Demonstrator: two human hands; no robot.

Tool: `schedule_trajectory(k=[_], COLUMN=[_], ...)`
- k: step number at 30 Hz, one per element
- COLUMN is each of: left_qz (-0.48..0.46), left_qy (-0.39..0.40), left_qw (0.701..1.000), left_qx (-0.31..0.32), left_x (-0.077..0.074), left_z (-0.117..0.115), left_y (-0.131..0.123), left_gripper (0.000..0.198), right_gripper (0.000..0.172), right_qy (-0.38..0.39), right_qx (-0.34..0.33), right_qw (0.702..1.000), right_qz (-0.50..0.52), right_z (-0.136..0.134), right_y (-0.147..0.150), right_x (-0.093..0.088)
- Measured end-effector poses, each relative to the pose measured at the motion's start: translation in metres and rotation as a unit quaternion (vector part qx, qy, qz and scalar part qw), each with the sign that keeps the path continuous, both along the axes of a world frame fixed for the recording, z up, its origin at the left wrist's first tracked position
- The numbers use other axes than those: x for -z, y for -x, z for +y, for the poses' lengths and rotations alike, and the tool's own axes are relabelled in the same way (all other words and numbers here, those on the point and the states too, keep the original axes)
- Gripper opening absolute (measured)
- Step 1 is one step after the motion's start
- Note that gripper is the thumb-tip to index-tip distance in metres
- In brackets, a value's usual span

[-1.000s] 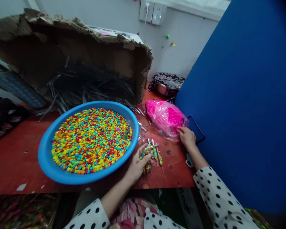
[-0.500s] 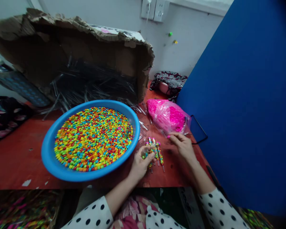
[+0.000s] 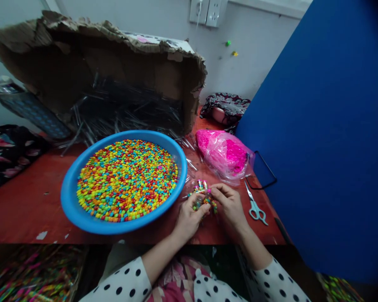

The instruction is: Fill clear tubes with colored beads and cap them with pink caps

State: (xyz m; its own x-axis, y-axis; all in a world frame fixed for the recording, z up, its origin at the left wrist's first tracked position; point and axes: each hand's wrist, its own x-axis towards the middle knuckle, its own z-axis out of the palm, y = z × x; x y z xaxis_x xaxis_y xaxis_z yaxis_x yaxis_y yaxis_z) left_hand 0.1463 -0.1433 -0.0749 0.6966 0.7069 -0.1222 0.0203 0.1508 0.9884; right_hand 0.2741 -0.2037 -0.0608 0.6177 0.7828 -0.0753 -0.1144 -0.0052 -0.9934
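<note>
My left hand (image 3: 189, 217) is closed around a thin clear plastic tube (image 3: 195, 193) with coloured pieces in it. A small pink cap (image 3: 208, 191) is pinched in the fingertips of my right hand (image 3: 230, 206), right at the tube's end. Whether the cap is seated on the tube I cannot tell. Beneath and beside both hands lie several tubes filled with coloured candies (image 3: 214, 206), partly hidden by the fingers. Left of my hands stands a blue basin (image 3: 69, 209) full of small multicoloured candies (image 3: 126, 180).
Behind the basin a torn cardboard box (image 3: 193, 84) holds many clear tubes. A clear bag of pink caps (image 3: 222, 153) lies behind my right hand. Scissors (image 3: 254, 206) lie at the right, near a black wire frame (image 3: 267, 170) and a tall blue panel (image 3: 327, 138).
My right hand has moved left from beside the pink bag to my left hand, carrying a pink cap to the tube. The scissors it covered are now visible.
</note>
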Motion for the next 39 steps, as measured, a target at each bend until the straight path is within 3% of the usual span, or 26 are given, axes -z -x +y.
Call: schedule_trajectory(k=[10, 16, 22, 27, 36, 39], left_qz=[-0.012, -0.038, -0.058, -0.054, -0.062, -0.072], left_qy=[0.026, 0.081, 0.112, 0.11, 0.119, 0.143], left_qw=[0.999, 0.995, 0.991, 0.992, 0.99, 0.986], left_qx=[-0.016, -0.037, -0.042, -0.039, -0.052, -0.053], left_x=[-0.003, -0.006, -0.008, -0.009, -0.008, -0.004], left_z=[-0.002, 0.0, 0.002, 0.0, -0.003, -0.002], left_y=[0.0, 0.0, -0.002, -0.002, -0.001, 0.0], left_gripper=[0.023, 0.024, 0.026, 0.025, 0.026, 0.029], right_gripper=[0.011, 0.019, 0.024, 0.024, 0.019, 0.021], right_qy=[-0.032, -0.055, -0.107, -0.133, -0.091, -0.072], right_qx=[-0.015, -0.058, -0.038, -0.028, 0.052, 0.064], right_qw=[0.993, 0.975, 0.952, 0.951, 0.96, 0.973], right_qz=[-0.112, -0.206, -0.283, -0.277, -0.259, -0.212], right_z=[0.002, 0.001, 0.001, 0.001, -0.002, -0.002], right_y=[-0.002, -0.006, -0.004, -0.001, 0.014, 0.018], right_x=[0.0, 0.006, 0.01, 0.008, 0.02, 0.025])
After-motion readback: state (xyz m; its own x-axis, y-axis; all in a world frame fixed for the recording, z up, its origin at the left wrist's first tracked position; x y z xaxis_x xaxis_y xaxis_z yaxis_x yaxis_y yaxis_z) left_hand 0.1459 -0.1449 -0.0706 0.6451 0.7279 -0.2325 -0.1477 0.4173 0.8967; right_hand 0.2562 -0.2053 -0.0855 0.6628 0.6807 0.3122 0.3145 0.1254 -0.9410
